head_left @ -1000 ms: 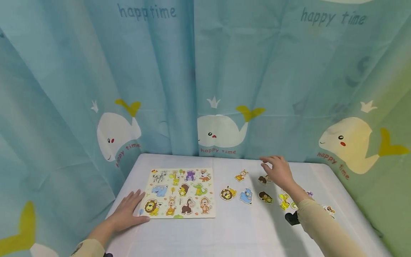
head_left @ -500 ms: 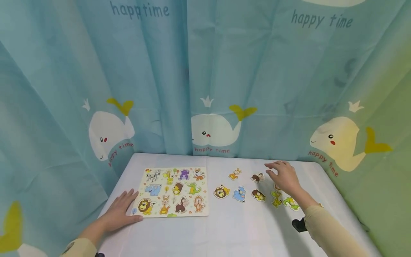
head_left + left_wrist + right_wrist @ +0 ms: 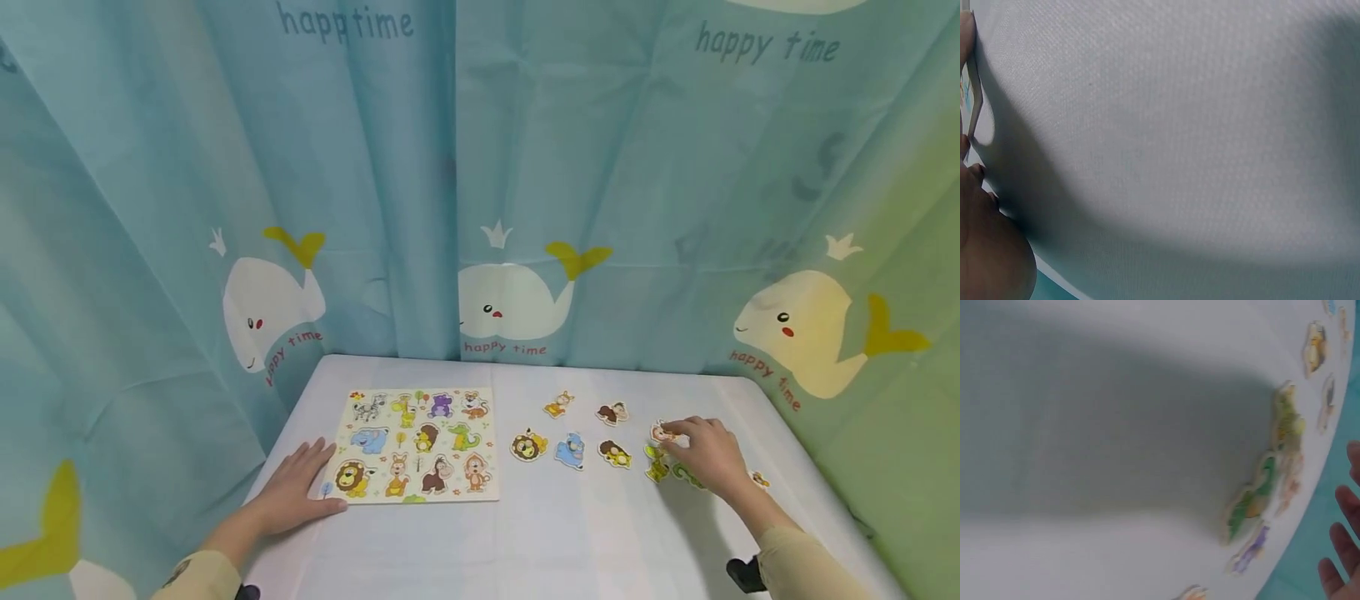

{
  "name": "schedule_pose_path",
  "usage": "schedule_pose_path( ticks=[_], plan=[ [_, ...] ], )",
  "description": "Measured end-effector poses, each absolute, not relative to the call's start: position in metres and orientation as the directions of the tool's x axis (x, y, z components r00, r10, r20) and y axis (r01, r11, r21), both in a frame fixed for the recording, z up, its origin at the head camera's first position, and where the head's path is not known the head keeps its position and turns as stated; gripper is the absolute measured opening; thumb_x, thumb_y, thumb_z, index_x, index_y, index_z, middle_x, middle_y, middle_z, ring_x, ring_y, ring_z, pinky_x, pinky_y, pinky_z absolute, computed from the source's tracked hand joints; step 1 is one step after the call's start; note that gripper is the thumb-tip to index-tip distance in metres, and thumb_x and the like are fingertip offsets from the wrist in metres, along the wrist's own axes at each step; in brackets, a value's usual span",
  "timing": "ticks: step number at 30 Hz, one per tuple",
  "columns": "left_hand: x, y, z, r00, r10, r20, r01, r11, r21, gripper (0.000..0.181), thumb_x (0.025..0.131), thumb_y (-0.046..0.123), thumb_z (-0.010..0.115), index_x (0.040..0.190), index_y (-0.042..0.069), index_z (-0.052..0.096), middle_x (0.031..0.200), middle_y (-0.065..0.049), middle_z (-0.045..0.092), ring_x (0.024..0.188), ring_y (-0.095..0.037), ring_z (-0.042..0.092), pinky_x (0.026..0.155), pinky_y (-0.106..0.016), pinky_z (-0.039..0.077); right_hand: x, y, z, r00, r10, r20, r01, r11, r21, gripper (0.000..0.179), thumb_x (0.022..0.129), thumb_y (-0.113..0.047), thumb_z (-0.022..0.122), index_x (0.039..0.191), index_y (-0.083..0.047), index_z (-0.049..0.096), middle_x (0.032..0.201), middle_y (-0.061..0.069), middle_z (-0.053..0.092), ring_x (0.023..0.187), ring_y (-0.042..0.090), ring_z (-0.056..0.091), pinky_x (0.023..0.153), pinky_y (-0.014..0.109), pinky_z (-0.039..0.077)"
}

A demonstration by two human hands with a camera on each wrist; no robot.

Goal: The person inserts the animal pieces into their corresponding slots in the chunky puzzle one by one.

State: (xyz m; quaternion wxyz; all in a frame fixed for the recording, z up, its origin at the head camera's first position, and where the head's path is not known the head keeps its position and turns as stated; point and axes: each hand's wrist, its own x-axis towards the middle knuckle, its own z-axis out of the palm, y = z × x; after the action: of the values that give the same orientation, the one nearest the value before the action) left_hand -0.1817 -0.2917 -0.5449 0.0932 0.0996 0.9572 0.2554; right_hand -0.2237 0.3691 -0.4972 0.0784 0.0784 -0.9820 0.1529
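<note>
Pale surface, carrying an animal-printed board near the left edge; loose animal cutouts between board and right edge.

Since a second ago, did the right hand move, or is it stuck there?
Yes, the right hand moved: farther right from the puzzle board, and lower in the head view.

And here's the backdrop, a blue curtain hanging in soft folds; white whales line up across it, yellow tails raised, crowns above, red "happy time" lettering beneath; over right, the fabric glows yellow-green; below, a pale-covered table, its far edge right at the curtain.
</note>
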Motion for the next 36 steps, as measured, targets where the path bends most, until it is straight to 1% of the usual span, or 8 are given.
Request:
schedule_pose_path(
  ticks=[6,14,17,20,23,29,32,36],
  plan=[
    [-0.184,-0.293,-0.547,-0.963,0.239,-0.121,0.151,0.856,0.495,0.109,0.081,0.062,0.078,0.157,-0.002,0.033,0.162,-0.032,0.023,0.148,-0.056,0.012,0.119,-0.070,0.010,-0.211,0.375,-0.515,-0.985,-0.069,0.160,-0.116,0.945,-0.306,0.035,0.089,-0.028,0.079,0.113,-0.004,0.077,0.118,0.028,0.066,0.108,0.056,0.053,0.078,0.069,0.041],
    [-0.179,-0.297,-0.547,-0.968,0.222,-0.117,0.144,0.873,0.466,0.109,0.079,0.064,0.077,0.156,-0.002,0.036,0.161,-0.032,0.025,0.147,-0.056,0.016,0.118,-0.071,0.014,-0.204,0.366,-0.530,-0.982,-0.002,0.191,-0.065,0.944,-0.325,0.031,0.086,-0.029,0.080,0.108,-0.007,0.078,0.122,0.031,0.065,0.112,0.058,0.050,0.082,0.072,0.039],
    [-0.181,-0.296,-0.547,-0.967,0.230,-0.112,0.158,0.882,0.444,0.110,0.080,0.065,0.076,0.156,-0.002,0.036,0.161,-0.032,0.026,0.147,-0.056,0.017,0.117,-0.072,0.012,-0.202,0.364,-0.531,-0.982,0.040,0.186,-0.027,0.937,-0.348,0.032,0.085,-0.027,0.080,0.108,-0.006,0.078,0.117,0.028,0.068,0.110,0.055,0.050,0.081,0.069,0.039],
    [-0.184,-0.294,-0.547,-0.967,0.235,-0.103,0.167,0.882,0.440,0.109,0.079,0.064,0.077,0.155,-0.002,0.037,0.160,-0.032,0.028,0.147,-0.056,0.019,0.117,-0.073,0.011,-0.202,0.364,-0.533,-0.982,0.073,0.174,0.006,0.934,-0.356,0.032,0.085,-0.029,0.080,0.107,-0.005,0.078,0.110,0.023,0.070,0.102,0.051,0.052,0.077,0.064,0.038],
    [-0.185,-0.292,-0.547,-0.966,0.234,-0.112,0.163,0.883,0.440,0.109,0.078,0.064,0.078,0.155,-0.002,0.037,0.159,-0.033,0.029,0.146,-0.057,0.019,0.117,-0.073,0.012,-0.202,0.364,-0.535,-0.983,0.091,0.159,0.030,0.935,-0.354,0.032,0.084,-0.031,0.080,0.105,-0.007,0.079,0.107,0.020,0.071,0.098,0.046,0.053,0.075,0.060,0.038],
    [-0.186,-0.293,-0.548,-0.968,0.225,-0.108,0.155,0.881,0.447,0.110,0.077,0.063,0.079,0.155,-0.002,0.037,0.159,-0.033,0.029,0.146,-0.056,0.020,0.117,-0.073,0.012,-0.203,0.362,-0.538,-0.983,0.119,0.140,0.062,0.932,-0.357,0.031,0.085,-0.031,0.081,0.104,-0.007,0.079,0.104,0.018,0.070,0.099,0.048,0.053,0.073,0.059,0.037],
    [-0.186,-0.293,-0.549,-0.969,0.226,-0.096,0.160,0.878,0.450,0.110,0.077,0.062,0.080,0.154,-0.003,0.038,0.159,-0.033,0.031,0.146,-0.056,0.020,0.117,-0.073,0.011,-0.203,0.362,-0.538,-0.984,0.129,0.124,0.076,0.929,-0.362,0.031,0.085,-0.031,0.080,0.104,-0.006,0.079,0.103,0.019,0.069,0.098,0.047,0.053,0.071,0.056,0.038],
    [-0.186,-0.292,-0.550,-0.970,0.222,-0.104,0.151,0.876,0.458,0.115,0.077,0.062,0.080,0.156,-0.006,0.032,0.160,-0.034,0.026,0.147,-0.057,0.017,0.117,-0.073,0.010,-0.204,0.362,-0.537,-0.985,0.133,0.114,0.081,0.924,-0.373,0.031,0.086,-0.029,0.080,0.104,-0.005,0.078,0.105,0.020,0.069,0.099,0.046,0.053,0.070,0.055,0.039]
  ],
)
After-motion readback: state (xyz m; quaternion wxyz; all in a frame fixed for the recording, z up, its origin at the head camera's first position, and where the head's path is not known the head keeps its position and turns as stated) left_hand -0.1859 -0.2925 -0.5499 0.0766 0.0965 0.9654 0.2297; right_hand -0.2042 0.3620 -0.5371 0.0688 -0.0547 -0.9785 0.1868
